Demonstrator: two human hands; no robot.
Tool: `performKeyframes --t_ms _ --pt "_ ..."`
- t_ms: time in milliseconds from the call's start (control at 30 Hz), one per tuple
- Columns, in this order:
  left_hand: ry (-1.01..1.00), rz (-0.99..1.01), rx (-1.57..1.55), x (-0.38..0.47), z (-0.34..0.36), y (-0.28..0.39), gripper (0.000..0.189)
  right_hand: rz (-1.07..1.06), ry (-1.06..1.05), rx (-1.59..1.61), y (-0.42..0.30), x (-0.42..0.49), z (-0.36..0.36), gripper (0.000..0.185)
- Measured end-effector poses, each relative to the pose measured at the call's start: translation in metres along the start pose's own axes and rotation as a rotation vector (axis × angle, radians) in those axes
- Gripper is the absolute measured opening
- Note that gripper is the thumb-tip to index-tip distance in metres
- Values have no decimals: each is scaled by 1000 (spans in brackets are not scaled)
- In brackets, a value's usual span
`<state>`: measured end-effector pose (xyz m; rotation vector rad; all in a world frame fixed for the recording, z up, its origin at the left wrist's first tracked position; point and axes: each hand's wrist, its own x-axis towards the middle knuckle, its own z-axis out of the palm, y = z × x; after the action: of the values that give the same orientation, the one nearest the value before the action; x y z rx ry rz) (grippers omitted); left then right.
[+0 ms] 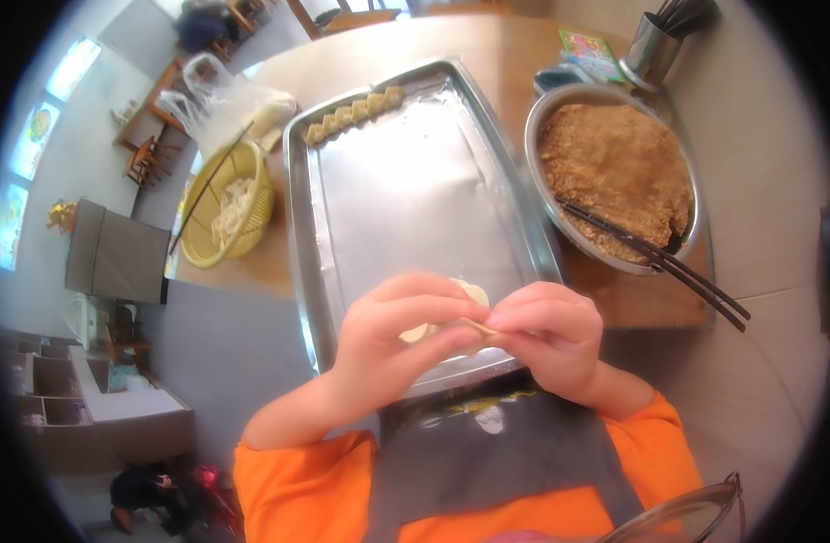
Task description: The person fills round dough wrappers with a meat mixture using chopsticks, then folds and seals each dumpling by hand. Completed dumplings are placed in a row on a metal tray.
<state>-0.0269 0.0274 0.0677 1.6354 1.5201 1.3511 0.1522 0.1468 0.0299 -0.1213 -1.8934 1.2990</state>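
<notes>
My left hand point(408, 326) and my right hand point(550, 329) meet over the near end of a metal tray point(415, 203). Between their fingertips they pinch a dumpling wrapper point(481, 328), mostly hidden by the fingers. Round pale wrappers point(474, 292) lie on the tray just behind and beneath the hands. A row of folded dumplings point(354, 115) lines the tray's far left corner. Right of the tray, a steel bowl point(533, 146) holds brown minced filling point(611, 163), with dark chopsticks point(659, 258) resting across its near rim.
A yellow plastic basket point(262, 217) with pale wrappers and a chopstick across it stands left of the tray. Behind it lies a plastic bag point(211, 102). A metal cup point(651, 58) of dark utensils and a colourful packet point(591, 54) are at the back right. A person point(147, 499) is low at the far left.
</notes>
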Motion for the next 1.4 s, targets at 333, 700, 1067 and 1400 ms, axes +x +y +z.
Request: performKeyframes --t_ms 333,700,1067,1400 --pt "392 -146 391 184 -82 -137 21 200 35 -84 7 -14 -9 46" --pt "266 -304 887 250 -83 -195 28 172 26 -104 17 -37 -27 41" --pt "271 140 1241 248 -83 -221 33 220 -37 -14 22 -39 -37 41" --pt "-712 75 434 76 -18 -80 37 478 269 -36 13 -114 -130 38"
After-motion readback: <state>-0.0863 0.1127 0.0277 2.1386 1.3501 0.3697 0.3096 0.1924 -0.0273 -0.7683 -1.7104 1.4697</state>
